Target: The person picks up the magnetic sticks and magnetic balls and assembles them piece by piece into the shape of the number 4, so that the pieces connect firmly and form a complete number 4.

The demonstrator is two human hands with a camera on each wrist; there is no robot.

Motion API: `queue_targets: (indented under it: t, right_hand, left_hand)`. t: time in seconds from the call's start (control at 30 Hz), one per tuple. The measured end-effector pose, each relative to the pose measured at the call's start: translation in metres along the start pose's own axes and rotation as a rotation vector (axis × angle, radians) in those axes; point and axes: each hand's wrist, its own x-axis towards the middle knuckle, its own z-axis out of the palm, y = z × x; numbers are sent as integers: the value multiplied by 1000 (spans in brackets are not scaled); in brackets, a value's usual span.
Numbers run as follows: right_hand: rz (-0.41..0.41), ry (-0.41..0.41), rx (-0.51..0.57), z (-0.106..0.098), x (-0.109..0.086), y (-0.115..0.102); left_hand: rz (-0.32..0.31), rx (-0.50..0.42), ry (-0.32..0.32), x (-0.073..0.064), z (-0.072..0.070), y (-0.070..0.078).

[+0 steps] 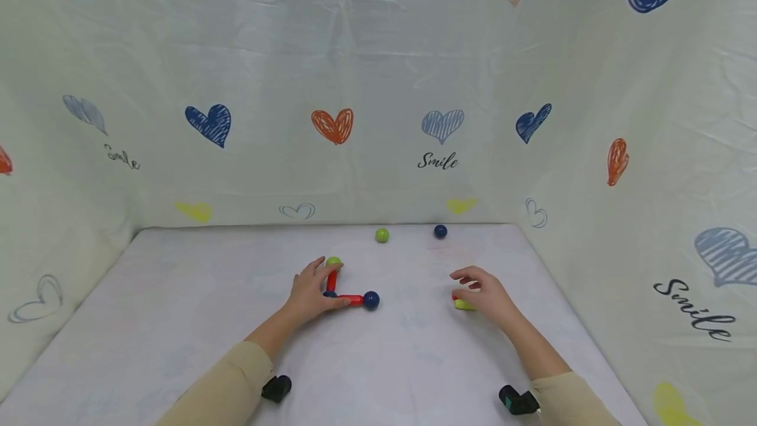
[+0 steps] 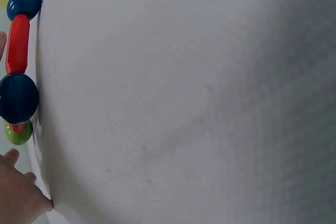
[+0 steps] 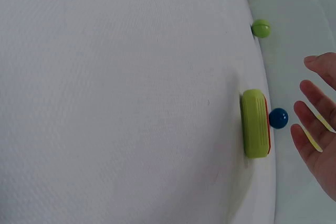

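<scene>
My left hand (image 1: 309, 291) reaches round an L-shaped piece made of balls and rods. Its index fingertip is right at the lime-green ball (image 1: 334, 260), its thumb along a red rod (image 1: 356, 300). A second red rod (image 2: 18, 44) shows in the left wrist view, between two dark blue balls, one at the corner (image 2: 19, 98), one at the end (image 1: 371, 300). Over to the right, my right hand (image 1: 486, 291) hovers with spread, loosely bent fingers over a ribbed lime-green bar (image 3: 255, 124) with a red edge behind it. Nothing shows between those fingers.
Toward the back of the white-covered table (image 1: 195, 301) lie a loose lime-green ball (image 1: 382, 235) and a loose dark blue ball (image 1: 440, 232). A pale curtain printed with hearts (image 1: 331, 38) hangs behind and at both sides. Black wrist devices (image 1: 276, 388) sit by the sleeves.
</scene>
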Motion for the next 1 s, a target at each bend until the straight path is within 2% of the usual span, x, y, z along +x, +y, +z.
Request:
queue_targets:
  t: [0.37,0.67,1.0]
  right_hand:
    - [153,-57,-73,-11,4,18]
    - [146,-106,-71,-15,7,35]
    - [163,-154,-58,-16,10,39]
  left_hand:
    - [5,87,-8,3,-2,-6]
    - [-11,88,-22,4,4,-10]
    - [-13,88,-27,6,7,-13]
